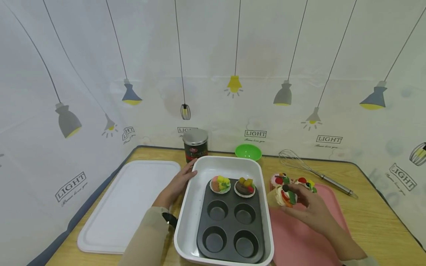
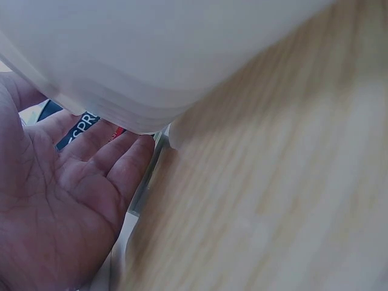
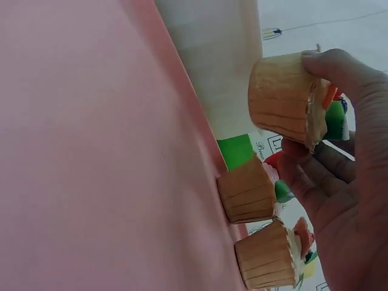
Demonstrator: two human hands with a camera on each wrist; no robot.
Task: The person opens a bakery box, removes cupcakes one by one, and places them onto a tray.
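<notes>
right hand (image 1: 311, 210): is pinching a cupcake (image 1: 281, 196) near the right rim of the white tray (image 1: 191, 214).
right-wrist view: is showing its pleated wrapper, plus two other cupcakes (image 3: 250, 194) standing on the pink tray (image 3: 91, 151), partly hidden in the head view.
left hand (image 1: 176, 185): is touching the white tray's outer wall, fingers loosely extended; only the left-wrist view is showing the palm.
muffin pan (image 1: 231, 226): four nearer cups are lying open.
edges: table (image 1: 376, 221) is stretching right of the pink tray.

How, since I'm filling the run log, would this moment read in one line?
right hand: holding cupcake; left hand: holding white tray; muffin pan: two filled, four empty
</notes>
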